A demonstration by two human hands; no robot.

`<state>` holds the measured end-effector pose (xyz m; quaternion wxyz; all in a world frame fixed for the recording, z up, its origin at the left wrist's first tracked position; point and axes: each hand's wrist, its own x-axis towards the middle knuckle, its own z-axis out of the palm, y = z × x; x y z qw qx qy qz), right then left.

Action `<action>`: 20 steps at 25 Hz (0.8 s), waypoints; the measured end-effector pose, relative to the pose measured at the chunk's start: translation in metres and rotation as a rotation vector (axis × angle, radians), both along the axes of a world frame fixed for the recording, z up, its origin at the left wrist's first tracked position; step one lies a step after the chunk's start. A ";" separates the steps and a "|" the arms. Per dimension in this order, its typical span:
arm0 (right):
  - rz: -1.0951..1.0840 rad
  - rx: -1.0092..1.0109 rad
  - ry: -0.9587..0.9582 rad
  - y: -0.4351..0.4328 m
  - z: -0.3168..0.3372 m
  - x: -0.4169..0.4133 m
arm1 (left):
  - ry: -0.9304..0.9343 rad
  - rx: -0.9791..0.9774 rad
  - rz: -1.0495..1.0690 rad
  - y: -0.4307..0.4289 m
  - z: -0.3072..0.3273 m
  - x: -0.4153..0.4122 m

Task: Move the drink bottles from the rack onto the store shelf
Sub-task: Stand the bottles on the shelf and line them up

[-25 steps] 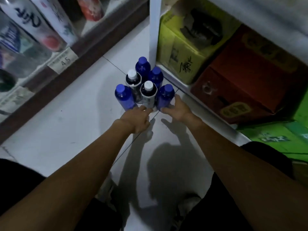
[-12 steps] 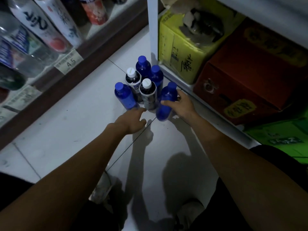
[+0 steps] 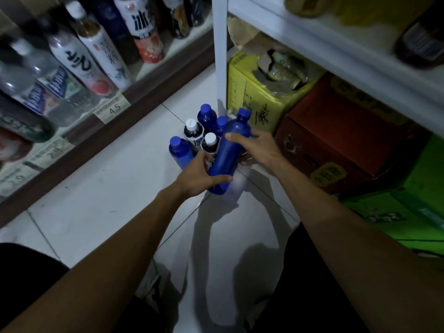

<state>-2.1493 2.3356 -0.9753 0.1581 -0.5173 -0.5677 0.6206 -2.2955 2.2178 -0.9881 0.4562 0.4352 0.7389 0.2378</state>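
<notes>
Leaning with its cap toward the white upright metal post [image 3: 219, 56], the tall blue plastic drink bottle [image 3: 228, 152] hangs just in front of that post and looks to be clear of the pale tiled floor [image 3: 108, 188]. The right hand [image 3: 262, 150] wraps round its upper body, with the thumb across the front below the shoulder. The left hand [image 3: 197, 176] grips the lower end, thumb laid over the side near the base. Both hands are closed round this one bottle.

The wall is smooth and round. How full it is cannot be read through the dark blue, but a capped drink like this is probably moderately heavy. Thin plastic should give a little under a hard squeeze and is unlikely to break in a short fall. The smooth side may slip, so a wrap round the mid-body with support under the base seems the safest hold, rather than the narrow cap.

At the foot of the post, on its left side, stand three shorter-looking blue capped bottles [image 3: 180, 152] and two dark bottles with white caps [image 3: 192, 131], bunched together. Right of the post, under a white shelf board [image 3: 312, 44], sit a yellow cardboard carton [image 3: 249, 102], a red carton [image 3: 336, 131] and a green carton [image 3: 396, 212]. Well to the left of the post runs a brown-edged store shelf [image 3: 153, 92] with other drinks and a price tag marked 45 [image 3: 113, 109], probably the destination.
</notes>
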 end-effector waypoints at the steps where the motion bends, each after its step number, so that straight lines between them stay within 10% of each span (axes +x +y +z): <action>1: 0.007 0.035 0.018 0.001 0.013 -0.003 | 0.000 0.047 0.036 0.001 0.007 0.003; 13: 0.376 -0.175 0.420 0.011 0.109 -0.072 | -0.693 0.239 0.374 -0.005 0.108 -0.060; 20: 0.322 0.004 0.451 0.002 0.132 -0.115 | -0.655 0.355 0.420 -0.011 0.121 -0.081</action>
